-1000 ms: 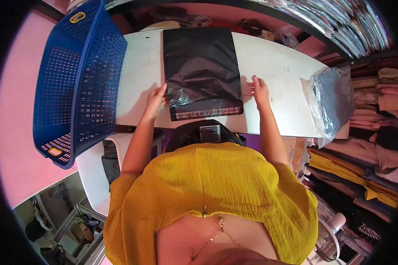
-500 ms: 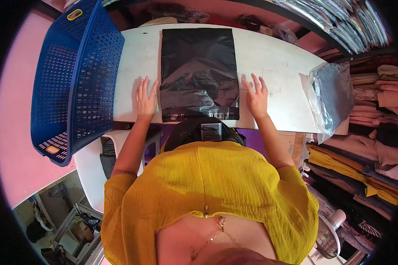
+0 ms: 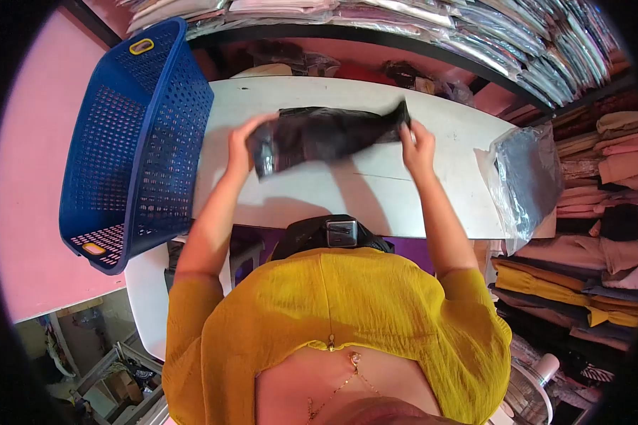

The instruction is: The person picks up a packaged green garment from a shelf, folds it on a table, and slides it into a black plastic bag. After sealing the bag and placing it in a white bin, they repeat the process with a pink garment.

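Observation:
A black plastic mailing bag (image 3: 319, 134) is lifted off the white table (image 3: 298, 209) at its near end, bunched and blurred by motion. My left hand (image 3: 242, 145) is closed on the bag's left edge, partly behind it. At the bag's right end, my right hand (image 3: 419, 145) pinches a corner that points up. Shadows of the bag and my arms fall on the tabletop below.
A large blue perforated basket (image 3: 166, 149) stands on its side left of my hands. Clear-wrapped dark clothing (image 3: 523, 180) lies at the table's right end. Folded clothes (image 3: 574, 283) are stacked at right; wrapped garments (image 3: 503, 35) fill the shelf above.
The bag lay flat with my open hands on either side of it. Now both hands grip its ends, and its near part is raised and moved away from me.

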The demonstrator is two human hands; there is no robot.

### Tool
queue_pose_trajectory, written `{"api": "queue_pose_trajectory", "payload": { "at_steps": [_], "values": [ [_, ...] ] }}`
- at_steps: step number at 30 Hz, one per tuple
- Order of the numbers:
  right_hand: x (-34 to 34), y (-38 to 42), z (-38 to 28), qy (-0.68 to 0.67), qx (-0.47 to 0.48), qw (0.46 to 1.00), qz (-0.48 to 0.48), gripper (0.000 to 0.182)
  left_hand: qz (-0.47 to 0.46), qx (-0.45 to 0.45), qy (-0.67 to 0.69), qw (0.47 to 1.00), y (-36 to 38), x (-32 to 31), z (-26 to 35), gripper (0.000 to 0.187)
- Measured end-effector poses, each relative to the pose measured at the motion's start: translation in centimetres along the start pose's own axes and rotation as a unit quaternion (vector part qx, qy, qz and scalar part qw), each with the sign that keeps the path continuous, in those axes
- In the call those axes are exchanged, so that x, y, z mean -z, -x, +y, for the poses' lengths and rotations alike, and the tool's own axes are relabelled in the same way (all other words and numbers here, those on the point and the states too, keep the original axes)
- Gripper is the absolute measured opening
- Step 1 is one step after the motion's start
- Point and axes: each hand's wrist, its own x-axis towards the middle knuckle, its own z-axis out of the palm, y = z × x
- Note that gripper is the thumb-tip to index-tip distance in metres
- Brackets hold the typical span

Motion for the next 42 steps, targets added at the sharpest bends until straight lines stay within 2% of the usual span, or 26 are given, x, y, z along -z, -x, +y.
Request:
{"api": "queue_pose_trajectory", "payload": {
  "at_steps": [1, 2, 4, 5, 6, 8, 9, 10, 12, 13, 14, 15, 17, 19, 20, 22, 25, 27, 28, 30, 33, 36, 38, 39, 41, 42],
  "values": [
    [-0.2, -2.2, -0.9, -0.046, -0.087, 0.995, -0.02, 0.019, 0.036, 0.12, 0.131, 0.984, -2.6, -0.1, 0.6, 0.028],
    [-1.1, -4.4, 0.7, -0.064, -0.113, 0.991, 0.007, 0.022, 0.016, 0.014, 0.004, 1.0, -5.4, 0.4, -2.5, 0.029],
    [-0.8, -8.9, 1.5, -0.144, -0.06, 0.987, 0.042, 0.017, 0.023, 0.015, 0.167, 0.986, -9.9, 0.3, -0.7, 0.029],
    [-0.2, -10.6, 0.0, -0.205, 0.0, 0.975, 0.082, 0.016, 0.055, -0.001, 0.162, 0.985, -10.7, -0.6, 2.3, 0.029],
    [1.5, -11.5, -1.2, -0.179, -0.044, 0.981, 0.062, 0.013, 0.087, -0.008, 0.157, 0.984, -10.8, -1.4, 5.7, 0.029],
    [4.0, -11.4, -3.6, -0.305, -0.024, 0.952, 0.03, 0.016, 0.017, -0.086, 0.081, 0.993, -10.2, -0.2, 8.4, 0.03],
    [4.8, -10.6, -3.1, -0.265, 0.026, 0.964, 0.023, 0.017, -0.004, -0.063, -0.001, 0.998, -8.4, -0.5, 10.5, 0.032],
    [5.7, -9.5, -3.0, -0.223, 0.078, 0.971, 0.015, 0.018, -0.052, -0.185, -0.187, 0.963, -7.2, 0.6, 10.1, 0.034],
    [6.1, -5.0, -0.8, -0.016, 0.159, 0.987, -0.004, 0.019, -0.056, -0.147, -0.091, 0.983, -4.7, 1.9, 2.1, 0.033],
    [4.6, -2.0, 2.9, -0.09, 0.117, 0.989, -0.003, 0.03, -0.132, -0.206, -0.222, 0.944, -2.9, 2.1, 2.3, 0.033],
    [5.4, -0.3, 0.6, -0.046, 0.155, 0.98, -0.117, 0.039, -0.204, -0.26, -0.345, 0.879, -0.6, 2.3, 2.6, 0.033],
    [4.5, 2.5, 2.4, -0.006, 0.175, 0.973, -0.15, 0.021, -0.228, -0.231, -0.36, 0.874, 1.6, 2.4, 0.4, 0.033],
    [2.9, 7.9, 4.9, 0.014, 0.104, 0.963, -0.249, 0.033, -0.26, -0.194, -0.369, 0.871, 6.1, 3.4, -4.8, 0.034],
    [3.0, 10.6, 5.3, 0.101, 0.11, 0.936, -0.318, 0.041, -0.386, -0.143, -0.406, 0.816, 8.4, 5.1, -7.3, 0.028],
    [2.9, 11.1, 5.7, 0.093, 0.086, 0.938, -0.324, 0.041, -0.387, -0.142, -0.404, 0.816, 8.4, 5.7, -8.2, 0.028],
    [1.7, 10.0, 5.6, 0.108, 0.105, 0.949, -0.278, 0.039, -0.216, -0.171, -0.398, 0.875, 8.2, 5.8, -8.5, 0.026],
    [-1.6, 6.0, 2.4, 0.139, 0.105, 0.98, -0.093, 0.04, -0.08, -0.206, -0.362, 0.906, 4.5, -0.9, -5.6, 0.024],
    [-5.6, 4.5, 0.2, 0.183, 0.121, 0.971, -0.094, 0.046, -0.091, -0.243, -0.404, 0.877, 2.3, -6.3, -5.5, 0.03],
    [-7.6, 4.4, -0.1, 0.205, 0.117, 0.966, -0.11, 0.051, -0.137, -0.207, -0.483, 0.84, 1.8, -8.4, -5.6, 0.047],
    [-10.7, 5.2, 1.3, 0.193, 0.087, 0.965, -0.155, 0.06, -0.169, -0.162, -0.472, 0.85, 1.8, -10.6, -7.1, 0.058],
    [-8.0, 6.2, 4.2, 0.313, 0.065, 0.92, -0.226, 0.064, -0.214, -0.067, -0.634, 0.74, 2.5, -6.3, -8.7, 0.059],
    [-3.1, 8.5, 10.3, 0.381, -0.043, 0.905, -0.186, 0.061, -0.066, -0.033, -0.665, 0.743, 5.4, 2.9, -12.0, 0.056],
    [1.7, 10.2, 10.5, 0.383, 0.026, 0.914, -0.13, 0.055, -0.033, -0.049, -0.695, 0.717, 7.8, 6.2, -11.4, 0.054],
    [2.3, 10.9, 9.9, 0.382, 0.024, 0.914, -0.135, 0.055, -0.13, -0.127, -0.677, 0.713, 8.5, 6.9, -10.8, 0.052],
    [3.3, 11.9, 9.1, 0.32, 0.268, 0.865, -0.28, 0.052, -0.238, -0.241, -0.609, 0.718, 9.0, 6.3, -10.8, 0.047],
    [3.1, 11.6, 8.5, 0.321, 0.267, 0.864, -0.28, 0.052, -0.238, -0.241, -0.608, 0.718, 8.4, 5.0, -10.1, 0.047]
  ]
}}
